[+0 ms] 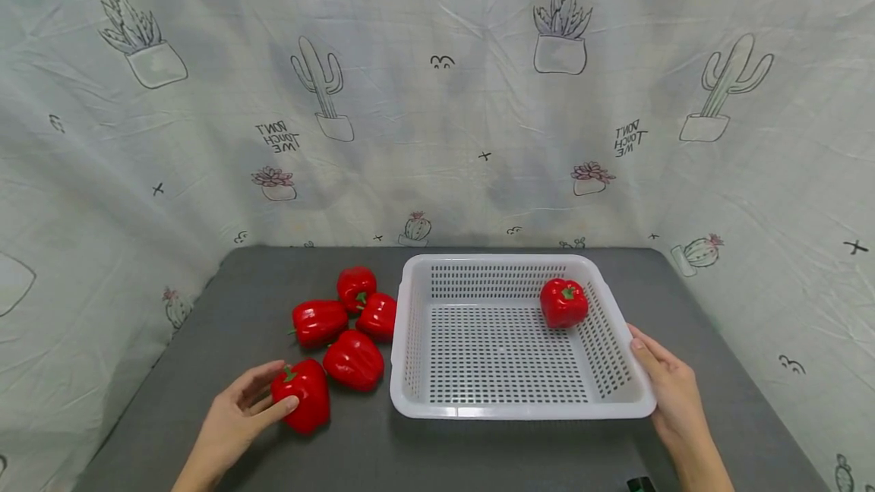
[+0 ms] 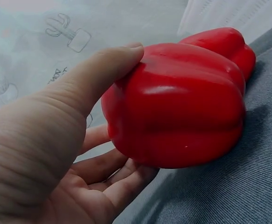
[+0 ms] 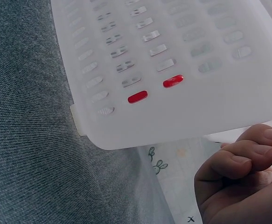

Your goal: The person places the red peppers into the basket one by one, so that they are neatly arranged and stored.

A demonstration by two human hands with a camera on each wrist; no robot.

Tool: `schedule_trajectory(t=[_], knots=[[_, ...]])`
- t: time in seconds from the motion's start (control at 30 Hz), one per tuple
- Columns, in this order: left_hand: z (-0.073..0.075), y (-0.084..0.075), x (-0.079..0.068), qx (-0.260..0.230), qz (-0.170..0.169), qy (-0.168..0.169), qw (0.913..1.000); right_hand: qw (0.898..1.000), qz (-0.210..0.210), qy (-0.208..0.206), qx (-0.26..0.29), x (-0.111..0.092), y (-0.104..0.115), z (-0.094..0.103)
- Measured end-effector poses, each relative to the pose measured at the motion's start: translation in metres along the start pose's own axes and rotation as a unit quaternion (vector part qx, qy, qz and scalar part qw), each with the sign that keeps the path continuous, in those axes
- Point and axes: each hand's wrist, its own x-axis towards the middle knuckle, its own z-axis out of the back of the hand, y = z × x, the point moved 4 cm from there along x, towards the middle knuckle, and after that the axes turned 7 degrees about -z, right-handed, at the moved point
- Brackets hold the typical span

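Observation:
My left hand (image 1: 239, 416) holds a red bell pepper (image 1: 309, 395) at the left of the grey table, thumb on one side and fingers on the other. In the left wrist view, the thumb of the left hand (image 2: 94, 140) presses the upper side of the glossy bell pepper (image 2: 177, 107), with fingers below. At the right, my right hand (image 1: 673, 389) grips the side rim of a white slotted basket (image 1: 506, 411). In the right wrist view, the fingers of the right hand (image 3: 243, 172) are curled by the basket's edge (image 3: 173, 126). Another bell pepper (image 1: 563, 303) lies in the basket's far right corner.
Several more red bell peppers lie clustered left of the basket, among them a near bell pepper (image 1: 354, 361) and a far bell pepper (image 1: 356, 288). A printed curtain (image 1: 437, 112) encloses the table (image 1: 478, 450). A small dark object (image 1: 640, 484) shows at the front edge.

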Motion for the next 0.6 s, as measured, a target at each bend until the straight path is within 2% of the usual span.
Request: schedule_trajectory(t=[0.2,0.6], knots=[[-0.0022,-0.0003,0.0001,0.001,0.006,0.014,0.9999,1.000,0.002,0.003,0.005,-0.0003,-0.0003,0.0008],[-0.0023,-0.0001,-0.0005,0.007,0.001,0.015,0.9999,1.000,0.009,0.012,0.009,-0.0008,0.0002,0.0001]])
